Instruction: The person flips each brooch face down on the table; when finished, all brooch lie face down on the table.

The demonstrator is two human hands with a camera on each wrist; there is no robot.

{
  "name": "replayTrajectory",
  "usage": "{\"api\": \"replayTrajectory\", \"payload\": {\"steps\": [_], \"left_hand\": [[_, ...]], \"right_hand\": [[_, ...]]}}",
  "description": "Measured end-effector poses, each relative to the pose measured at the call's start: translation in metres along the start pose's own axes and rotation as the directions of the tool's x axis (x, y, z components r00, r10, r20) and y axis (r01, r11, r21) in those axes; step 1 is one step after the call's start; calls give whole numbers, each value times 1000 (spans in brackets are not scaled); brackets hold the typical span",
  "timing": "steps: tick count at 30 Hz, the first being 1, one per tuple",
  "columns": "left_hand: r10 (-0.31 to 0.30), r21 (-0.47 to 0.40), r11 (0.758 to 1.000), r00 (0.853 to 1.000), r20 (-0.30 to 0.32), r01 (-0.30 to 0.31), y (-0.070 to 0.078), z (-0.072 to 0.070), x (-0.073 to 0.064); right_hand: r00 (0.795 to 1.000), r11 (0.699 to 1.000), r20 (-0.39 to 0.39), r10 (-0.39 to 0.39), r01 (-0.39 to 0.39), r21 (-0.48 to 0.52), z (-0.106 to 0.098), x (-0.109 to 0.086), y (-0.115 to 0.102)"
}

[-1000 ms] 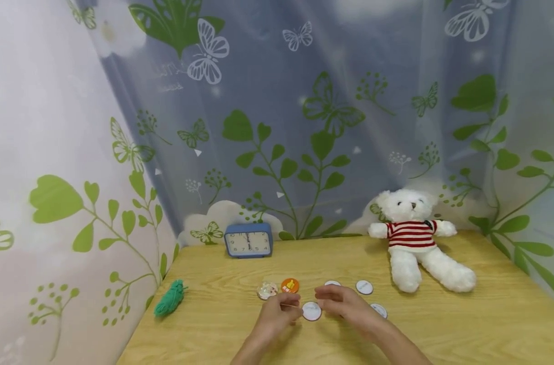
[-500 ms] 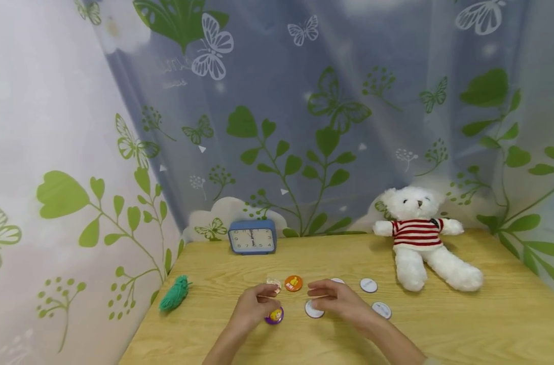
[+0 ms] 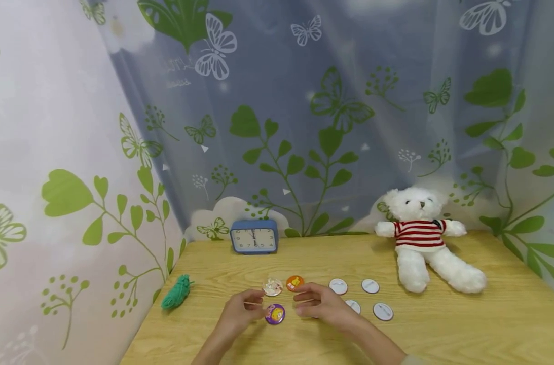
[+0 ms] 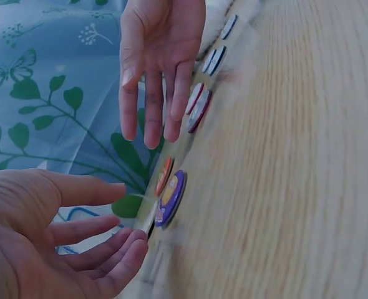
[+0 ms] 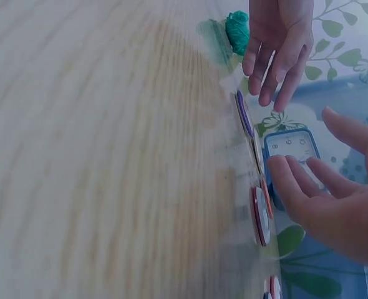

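Note:
A purple button badge [image 3: 275, 314] with a yellow figure lies face up on the wooden table. My left hand [image 3: 241, 313] is just left of it, fingers loosely extended, thumb near its rim. My right hand [image 3: 326, 307] hovers to the right with relaxed fingers, mostly covering a white-backed badge. Both palms face each other with nothing held, as the left wrist view shows. Behind the hands lie a pale patterned badge [image 3: 272, 287] and an orange badge [image 3: 295, 283]. Several badges rest pin side up on the right, among them one white-backed badge [image 3: 383, 312].
A blue clock [image 3: 254, 237] stands at the back of the table. At the left edge lies a bundle of green yarn [image 3: 176, 292]. A white teddy bear [image 3: 420, 238] in a striped shirt sits at the back right, before a patterned curtain [image 3: 277, 111].
My left hand has drawn back left, uncovering the purple badge. My right hand has shifted left over a white-backed badge, revealing another behind it. The head view has turned slightly.

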State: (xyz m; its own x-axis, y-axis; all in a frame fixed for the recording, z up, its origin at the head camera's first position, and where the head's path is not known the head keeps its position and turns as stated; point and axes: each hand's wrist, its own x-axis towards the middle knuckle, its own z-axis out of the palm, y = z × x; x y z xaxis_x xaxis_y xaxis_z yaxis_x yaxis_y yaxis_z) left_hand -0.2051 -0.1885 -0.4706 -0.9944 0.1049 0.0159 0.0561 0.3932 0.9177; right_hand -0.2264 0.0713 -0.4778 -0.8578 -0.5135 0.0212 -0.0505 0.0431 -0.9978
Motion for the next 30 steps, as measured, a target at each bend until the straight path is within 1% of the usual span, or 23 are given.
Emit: {"api": "replayTrajectory", "payload": {"steps": [4, 11, 14, 17, 21, 24, 30], "left_hand": [[3, -4, 1000, 1000, 15, -3, -7, 0, 0], [11, -23, 1000, 1000, 21, -11, -18, 3, 1], [19, -27, 999, 999, 27, -18, -19, 4, 1], [25, -18, 1000, 999, 36, -25, -19, 5, 1], [53, -9, 999, 997, 49, -53, -20, 7, 1], [76, 6, 997, 995, 58, -77, -22, 10, 1], [86, 30, 996, 995, 58, -88, -20, 14, 0]], "right_hand": [[1000, 1000, -2, -3, 3, 19, 7, 5, 4], [1000, 999, -19, 21, -21, -25, 16, 11, 8], [999, 999, -21, 30, -31, -28, 19, 14, 10], [999, 999, -11, 46, -46, -9, 23, 14, 11], [998, 998, -14, 56, -56, 2, 27, 16, 11], [999, 999, -22, 49, -49, 0, 29, 16, 10], [999, 999, -14, 28, -28, 28, 33, 14, 10]]}}
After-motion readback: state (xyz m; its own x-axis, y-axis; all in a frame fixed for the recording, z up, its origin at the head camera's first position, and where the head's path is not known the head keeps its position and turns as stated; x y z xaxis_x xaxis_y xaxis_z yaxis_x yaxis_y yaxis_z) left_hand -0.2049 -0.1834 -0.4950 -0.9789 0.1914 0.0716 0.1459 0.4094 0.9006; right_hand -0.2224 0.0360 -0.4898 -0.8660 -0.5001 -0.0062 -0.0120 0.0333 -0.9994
